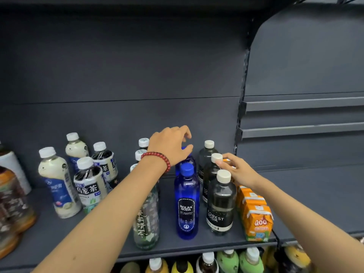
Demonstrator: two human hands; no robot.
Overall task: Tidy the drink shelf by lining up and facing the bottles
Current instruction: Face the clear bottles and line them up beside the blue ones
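On the dark shelf (102, 231) a blue Bolsa Soda bottle (187, 203) stands at the front with its label facing me. A second blue bottle (190, 160) stands right behind it. My left hand (170, 144) arches over that rear bottle's cap, fingers curled round it and thumb against it. To the right, three black Forest Soda bottles stand in a row: front (221, 203), middle (209, 174), rear (206, 158). My right hand (239, 172) pinches the middle bottle's white cap. My left forearm partly hides a green tea bottle (146, 219).
Orange Qoo cartons (258, 219) line the shelf's right end. Loose milk-tea (57, 184) and oolong tea bottles (90, 186) stand at the left, with brown tea bottles (11, 203) at the far left. More bottles (228, 261) fill the shelf below. A slotted upright (240, 125) separates the right bay.
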